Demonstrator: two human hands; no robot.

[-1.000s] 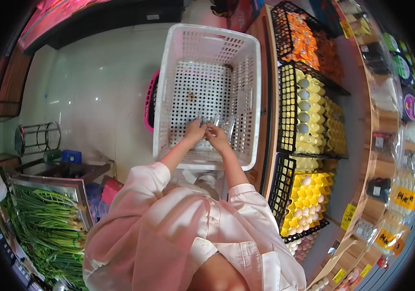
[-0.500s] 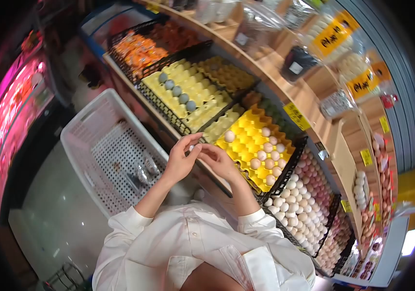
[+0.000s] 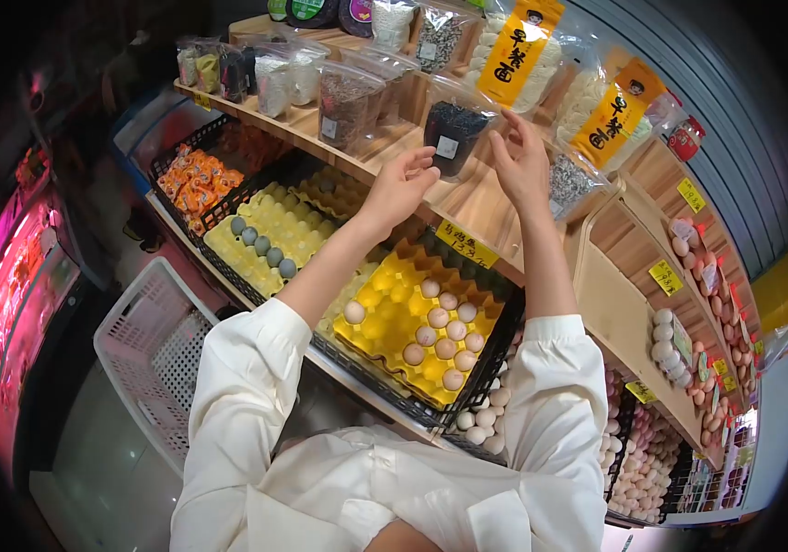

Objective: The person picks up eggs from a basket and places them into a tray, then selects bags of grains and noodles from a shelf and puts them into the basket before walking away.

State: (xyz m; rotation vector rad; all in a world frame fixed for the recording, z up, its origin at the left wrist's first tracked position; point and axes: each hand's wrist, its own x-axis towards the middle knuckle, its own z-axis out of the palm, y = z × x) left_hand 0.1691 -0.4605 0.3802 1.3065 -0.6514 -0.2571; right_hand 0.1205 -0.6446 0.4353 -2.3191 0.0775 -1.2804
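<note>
The black bag (image 3: 458, 120) stands upright on the shelf (image 3: 478, 204), its label (image 3: 447, 147) facing near, likely for reading. The left hand (image 3: 403, 189) and right hand (image 3: 520, 166) flank it, unclenched, fingers loosely bent, their spacing seemingly set by its width; whether they touch it cannot be told. On the near side, the yellow tray's (image 3: 383, 329) cups keep eggs (image 3: 446, 349) apart, presumably against knocking.
</note>
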